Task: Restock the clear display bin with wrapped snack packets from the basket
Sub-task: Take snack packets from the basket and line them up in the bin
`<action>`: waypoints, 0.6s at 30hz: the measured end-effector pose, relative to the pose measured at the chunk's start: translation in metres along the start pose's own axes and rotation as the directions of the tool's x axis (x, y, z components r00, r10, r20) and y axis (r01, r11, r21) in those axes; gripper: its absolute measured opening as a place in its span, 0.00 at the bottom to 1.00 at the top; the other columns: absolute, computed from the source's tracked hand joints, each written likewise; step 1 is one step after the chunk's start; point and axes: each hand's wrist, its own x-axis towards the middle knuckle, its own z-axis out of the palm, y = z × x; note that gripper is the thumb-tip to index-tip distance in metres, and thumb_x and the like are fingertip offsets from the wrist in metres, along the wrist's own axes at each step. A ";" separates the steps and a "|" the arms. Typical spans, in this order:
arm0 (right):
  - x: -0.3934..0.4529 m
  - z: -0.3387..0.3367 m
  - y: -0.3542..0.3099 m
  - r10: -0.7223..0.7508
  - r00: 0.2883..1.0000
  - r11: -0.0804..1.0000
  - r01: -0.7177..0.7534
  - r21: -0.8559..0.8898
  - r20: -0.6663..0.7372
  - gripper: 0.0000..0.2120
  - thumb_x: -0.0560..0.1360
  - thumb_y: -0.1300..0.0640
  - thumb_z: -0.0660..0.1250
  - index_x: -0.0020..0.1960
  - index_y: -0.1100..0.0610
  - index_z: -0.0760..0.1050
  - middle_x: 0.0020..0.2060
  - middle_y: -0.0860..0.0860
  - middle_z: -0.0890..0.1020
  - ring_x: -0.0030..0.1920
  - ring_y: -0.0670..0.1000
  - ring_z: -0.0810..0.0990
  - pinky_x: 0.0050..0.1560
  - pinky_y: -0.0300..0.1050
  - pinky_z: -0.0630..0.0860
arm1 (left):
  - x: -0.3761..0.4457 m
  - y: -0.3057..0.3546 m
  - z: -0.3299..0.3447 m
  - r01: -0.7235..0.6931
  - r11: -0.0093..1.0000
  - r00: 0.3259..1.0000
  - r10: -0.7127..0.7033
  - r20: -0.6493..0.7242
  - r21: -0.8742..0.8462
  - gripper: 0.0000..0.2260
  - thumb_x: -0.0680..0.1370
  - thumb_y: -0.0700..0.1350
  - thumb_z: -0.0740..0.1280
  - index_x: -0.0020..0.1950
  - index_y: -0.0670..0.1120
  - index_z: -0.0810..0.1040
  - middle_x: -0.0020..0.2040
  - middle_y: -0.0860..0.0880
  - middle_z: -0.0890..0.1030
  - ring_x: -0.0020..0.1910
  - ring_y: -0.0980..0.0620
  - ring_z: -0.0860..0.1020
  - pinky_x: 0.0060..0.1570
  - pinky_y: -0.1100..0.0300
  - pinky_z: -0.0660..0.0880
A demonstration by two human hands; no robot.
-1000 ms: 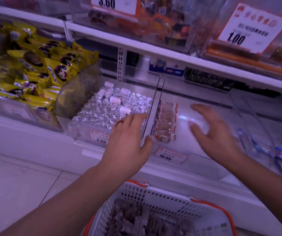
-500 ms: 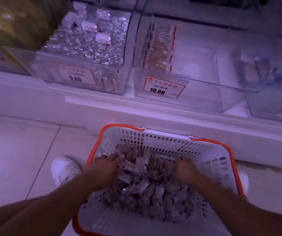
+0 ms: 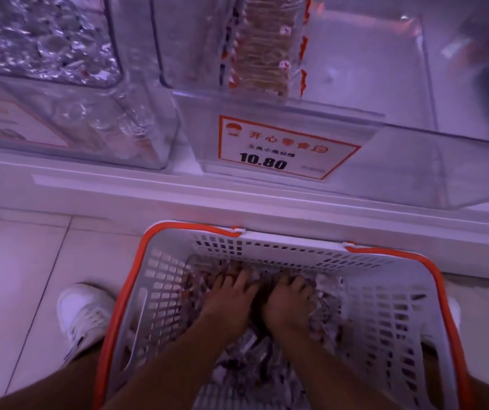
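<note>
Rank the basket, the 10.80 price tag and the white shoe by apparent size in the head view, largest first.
1. basket, by far the largest.
2. 10.80 price tag.
3. white shoe.
The tag and shoe look close in size, and the shoe is partly hidden by the leg, so their order is unsure.

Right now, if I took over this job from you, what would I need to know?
Left hand and right hand: both down in the basket, side by side, fingers dug into the wrapped packets; whether they have a firm hold is hard to see.
Clear bin with the 10.80 price tag: one row of packets on its left, the remainder bare.
Left to do: lift this handful into the bin, then repeat.
</note>
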 end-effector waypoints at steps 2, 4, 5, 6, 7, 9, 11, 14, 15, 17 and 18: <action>0.000 -0.004 -0.004 -0.014 1.000 0.999 0.014 0.034 0.002 0.21 0.75 0.48 0.60 0.67 0.53 0.66 0.65 0.60 0.68 0.65 0.64 0.66 0.64 0.60 0.68 | -0.004 -0.002 0.002 -0.026 0.999 1.000 0.026 -0.007 0.019 0.25 0.76 0.53 0.61 0.73 0.51 0.64 0.73 0.43 0.62 0.69 0.38 0.64 0.72 0.45 0.58; -0.009 -0.004 -0.015 -0.112 0.994 0.991 0.112 0.077 -0.002 0.16 0.77 0.53 0.58 0.64 0.53 0.67 0.65 0.60 0.69 0.65 0.63 0.68 0.61 0.57 0.72 | -0.011 -0.005 0.000 -0.048 0.999 0.999 0.048 -0.002 0.002 0.25 0.75 0.54 0.61 0.71 0.50 0.66 0.70 0.43 0.66 0.68 0.39 0.66 0.72 0.46 0.59; -0.016 -0.001 -0.021 -0.169 0.986 0.982 0.169 0.088 -0.003 0.14 0.78 0.55 0.57 0.63 0.52 0.67 0.64 0.60 0.70 0.64 0.63 0.68 0.59 0.56 0.72 | -0.016 -0.008 -0.001 -0.057 0.998 0.998 0.057 0.004 -0.004 0.26 0.73 0.56 0.62 0.70 0.50 0.68 0.68 0.44 0.67 0.67 0.39 0.67 0.71 0.46 0.61; -0.021 0.002 -0.025 -0.219 0.976 0.972 0.218 0.088 -0.005 0.14 0.78 0.56 0.57 0.64 0.52 0.66 0.64 0.60 0.69 0.64 0.64 0.68 0.59 0.56 0.72 | -0.023 -0.012 -0.002 -0.073 0.997 0.997 0.073 -0.005 -0.003 0.26 0.71 0.58 0.62 0.67 0.50 0.71 0.67 0.44 0.70 0.66 0.39 0.69 0.69 0.46 0.63; -0.024 0.005 -0.026 -0.250 0.968 0.965 0.249 0.083 0.001 0.16 0.78 0.56 0.58 0.65 0.52 0.65 0.66 0.61 0.68 0.64 0.65 0.68 0.61 0.57 0.72 | -0.032 -0.018 -0.001 -0.087 0.996 0.996 0.087 -0.029 0.003 0.26 0.69 0.61 0.63 0.63 0.50 0.74 0.64 0.44 0.73 0.63 0.40 0.72 0.65 0.47 0.67; -0.017 0.002 -0.019 -0.228 0.971 0.972 0.223 0.074 0.070 0.27 0.77 0.50 0.64 0.72 0.50 0.59 0.71 0.62 0.63 0.69 0.66 0.64 0.65 0.58 0.69 | -0.050 -0.030 -0.002 -0.101 0.995 0.994 0.100 -0.047 -0.006 0.25 0.66 0.63 0.63 0.57 0.51 0.77 0.57 0.45 0.78 0.55 0.41 0.77 0.59 0.47 0.72; -0.004 -0.004 -0.011 -0.192 0.973 0.980 0.184 0.073 0.129 0.36 0.74 0.42 0.67 0.76 0.49 0.56 0.71 0.61 0.64 0.70 0.66 0.63 0.67 0.58 0.68 | -0.062 -0.040 -0.002 -0.116 0.993 0.993 0.116 -0.021 -0.012 0.27 0.65 0.64 0.61 0.59 0.50 0.75 0.57 0.45 0.77 0.55 0.41 0.76 0.63 0.47 0.70; -0.001 -0.005 -0.013 -0.270 0.960 0.954 0.256 0.156 0.074 0.26 0.74 0.48 0.67 0.70 0.51 0.67 0.67 0.57 0.72 0.65 0.62 0.72 0.65 0.53 0.73 | -0.070 -0.044 -0.005 -0.094 0.993 0.996 0.094 -0.006 -0.065 0.29 0.66 0.66 0.60 0.61 0.51 0.73 0.61 0.47 0.75 0.59 0.43 0.75 0.67 0.49 0.67; -0.006 -0.005 -0.015 -0.317 0.947 0.933 0.304 0.194 0.043 0.24 0.74 0.51 0.66 0.69 0.51 0.69 0.65 0.56 0.74 0.64 0.61 0.74 0.64 0.52 0.74 | -0.071 -0.043 -0.008 -0.070 0.990 0.998 0.069 -0.016 -0.119 0.28 0.67 0.67 0.61 0.60 0.52 0.74 0.60 0.49 0.75 0.59 0.44 0.74 0.66 0.50 0.67; -0.017 -0.010 -0.016 -0.412 0.910 0.878 0.385 0.284 0.041 0.22 0.74 0.50 0.66 0.68 0.49 0.72 0.62 0.55 0.78 0.60 0.59 0.79 0.62 0.50 0.76 | -0.072 -0.042 -0.020 -0.017 0.961 0.998 -0.003 -0.070 -0.278 0.23 0.69 0.65 0.61 0.57 0.53 0.75 0.59 0.50 0.77 0.59 0.45 0.75 0.61 0.53 0.69; -0.020 -0.018 -0.013 -0.455 0.888 0.837 0.400 0.373 0.068 0.21 0.73 0.49 0.68 0.66 0.49 0.75 0.59 0.54 0.81 0.58 0.57 0.81 0.60 0.49 0.77 | -0.073 -0.043 -0.027 -0.002 0.938 0.993 -0.038 -0.110 -0.347 0.21 0.71 0.63 0.61 0.58 0.52 0.77 0.59 0.49 0.78 0.58 0.45 0.77 0.59 0.55 0.70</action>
